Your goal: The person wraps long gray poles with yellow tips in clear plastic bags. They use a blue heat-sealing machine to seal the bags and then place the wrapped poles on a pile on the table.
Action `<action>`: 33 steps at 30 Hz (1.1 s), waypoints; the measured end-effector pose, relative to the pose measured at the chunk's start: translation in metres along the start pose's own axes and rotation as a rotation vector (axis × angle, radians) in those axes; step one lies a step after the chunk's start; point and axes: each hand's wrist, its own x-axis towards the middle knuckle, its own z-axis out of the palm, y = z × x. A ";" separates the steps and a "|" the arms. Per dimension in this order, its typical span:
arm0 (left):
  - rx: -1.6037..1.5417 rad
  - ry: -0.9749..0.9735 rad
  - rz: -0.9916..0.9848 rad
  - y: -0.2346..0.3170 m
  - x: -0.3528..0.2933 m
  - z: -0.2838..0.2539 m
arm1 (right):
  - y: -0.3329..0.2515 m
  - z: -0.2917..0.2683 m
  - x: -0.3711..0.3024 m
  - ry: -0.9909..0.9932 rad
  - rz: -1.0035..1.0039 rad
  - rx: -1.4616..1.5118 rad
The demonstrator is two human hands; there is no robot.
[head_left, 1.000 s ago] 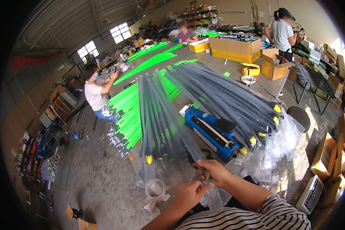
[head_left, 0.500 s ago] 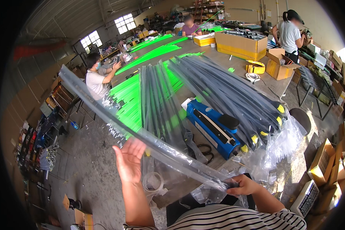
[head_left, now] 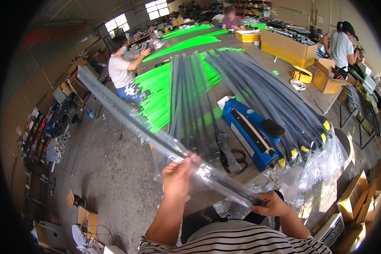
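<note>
A long clear plastic sleeve [head_left: 127, 113] with a dark strip inside slants across in front of me, from upper left down to my lap. My right hand [head_left: 270, 204] is closed round its near end. Along its lower half, my left hand [head_left: 177, 175] pinches the plastic. Beyond the sleeve, a blue hand-lever bag sealer [head_left: 245, 131] lies on the table, with black-handled scissors [head_left: 240, 160] beside it. Left of the sealer are dark strips in clear sleeves [head_left: 186, 93]. To its right spreads a larger pile of sleeved strips [head_left: 258, 89], several with yellow ends.
Bright green sticks [head_left: 154, 101] fan out under the sleeves. Crumpled clear plastic [head_left: 313, 163] hangs at the near right edge. An open carton [head_left: 326, 78], a big cardboard box [head_left: 285, 48] and a yellow tape roll [head_left: 302, 75] stand farther right. People work at left, back and right.
My left hand has gone from open beneath the sleeve to pinching it, moving right and down along it. My right hand keeps its hold. The view has shifted, so the table appears farther right.
</note>
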 end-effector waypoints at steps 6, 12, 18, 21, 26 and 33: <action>0.008 -0.178 -0.222 -0.036 -0.018 0.009 | -0.001 0.007 0.000 0.038 0.037 -0.015; 0.006 0.081 -0.025 0.001 0.024 -0.021 | -0.007 -0.001 0.000 -0.015 0.019 0.019; -0.034 0.169 0.094 0.056 0.057 -0.030 | -0.001 -0.004 -0.004 -0.025 -0.040 -0.019; 0.035 0.234 0.070 0.051 0.057 -0.033 | -0.002 -0.005 0.001 -0.071 -0.058 -0.147; 0.003 0.144 -0.034 0.031 0.034 -0.022 | 0.004 0.001 0.003 -0.025 -0.049 -0.119; -0.001 -0.098 -0.140 -0.023 -0.003 -0.004 | -0.006 -0.002 0.010 -0.028 -0.007 -0.095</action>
